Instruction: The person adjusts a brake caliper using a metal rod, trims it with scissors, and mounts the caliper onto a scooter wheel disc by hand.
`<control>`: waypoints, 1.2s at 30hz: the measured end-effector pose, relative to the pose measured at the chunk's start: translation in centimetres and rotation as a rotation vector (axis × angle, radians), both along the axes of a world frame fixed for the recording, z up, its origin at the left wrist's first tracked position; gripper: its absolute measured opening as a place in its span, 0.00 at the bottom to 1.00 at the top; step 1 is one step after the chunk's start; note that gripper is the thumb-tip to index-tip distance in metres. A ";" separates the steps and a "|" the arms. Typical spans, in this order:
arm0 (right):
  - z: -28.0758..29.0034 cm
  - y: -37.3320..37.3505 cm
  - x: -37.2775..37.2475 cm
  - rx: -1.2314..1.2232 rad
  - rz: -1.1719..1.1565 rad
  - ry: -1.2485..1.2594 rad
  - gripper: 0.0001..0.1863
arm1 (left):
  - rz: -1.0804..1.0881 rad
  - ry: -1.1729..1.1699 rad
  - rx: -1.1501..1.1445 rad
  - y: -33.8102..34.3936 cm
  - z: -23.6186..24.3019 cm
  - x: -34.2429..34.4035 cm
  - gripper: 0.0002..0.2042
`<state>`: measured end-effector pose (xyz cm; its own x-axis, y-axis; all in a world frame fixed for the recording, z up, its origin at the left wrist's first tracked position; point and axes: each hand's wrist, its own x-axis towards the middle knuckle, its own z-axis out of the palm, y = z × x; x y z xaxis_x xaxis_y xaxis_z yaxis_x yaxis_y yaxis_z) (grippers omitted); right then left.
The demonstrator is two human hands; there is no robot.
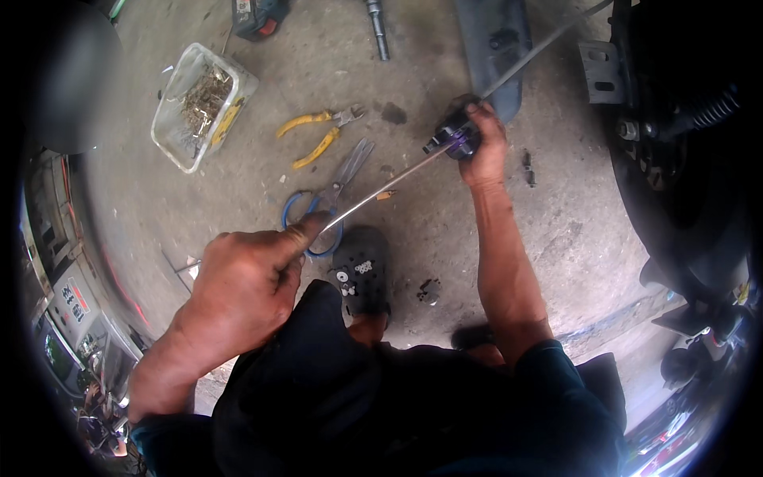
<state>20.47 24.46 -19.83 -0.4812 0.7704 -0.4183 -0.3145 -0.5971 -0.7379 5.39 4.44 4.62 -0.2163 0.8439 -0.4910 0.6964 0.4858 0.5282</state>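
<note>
My left hand [246, 278] is closed around the near end of a thin metal rod [389, 184], its thumb lying along it. The rod slants up and away to the right. My right hand [486, 147] grips a small black part [456, 127] with a purple patch; its exact kind I cannot make out. The rod meets this part, and a grey length [548, 48] in line with it runs on beyond to the top right. Whether it is all one piece is hidden by the part and my fingers. Blue-handled scissors [350, 171] lie on the floor under the rod.
Yellow-handled cutting pliers [326, 131] lie beyond the scissors. A whitish plastic tub [171, 127] with small metal bits stands at left. A socket extension bar [377, 32] and a dark power-tool battery [258, 17] are farther off. Vehicle parts with a spring [715, 107] fill the right side.
</note>
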 end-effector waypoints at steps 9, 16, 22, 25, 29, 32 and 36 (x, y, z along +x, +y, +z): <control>-0.3 -0.2 0.3 0.128 0.010 -0.125 0.12 | -0.052 0.009 -0.054 1.9 2.0 -1.0 0.21; 1.4 -0.5 -0.3 0.009 0.031 -0.078 0.09 | 0.080 -0.108 0.012 -1.0 0.2 1.0 0.23; 0.1 -0.8 -0.4 0.075 -0.032 -0.105 0.09 | -0.030 -0.046 -0.036 -0.5 0.4 -0.4 0.23; 1.2 -0.3 0.2 -0.030 0.014 -0.070 0.09 | -0.078 -0.053 0.016 1.0 0.3 -1.9 0.23; 0.5 -0.3 0.2 0.042 0.051 -0.115 0.10 | -0.036 -0.049 -0.011 2.1 1.4 -1.0 0.22; 0.4 -0.3 -0.2 -0.009 -0.003 -0.065 0.10 | 0.082 -0.080 0.052 -0.4 -0.4 0.9 0.21; -0.5 -0.8 -0.3 0.108 -0.059 -0.152 0.09 | 0.066 -0.098 0.197 -2.3 -2.2 1.0 0.21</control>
<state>20.21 23.63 -20.28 -0.3711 0.8398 -0.3963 -0.2269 -0.4958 -0.8383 6.39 2.17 2.45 -0.2338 0.9110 -0.3398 0.6072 0.4098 0.6807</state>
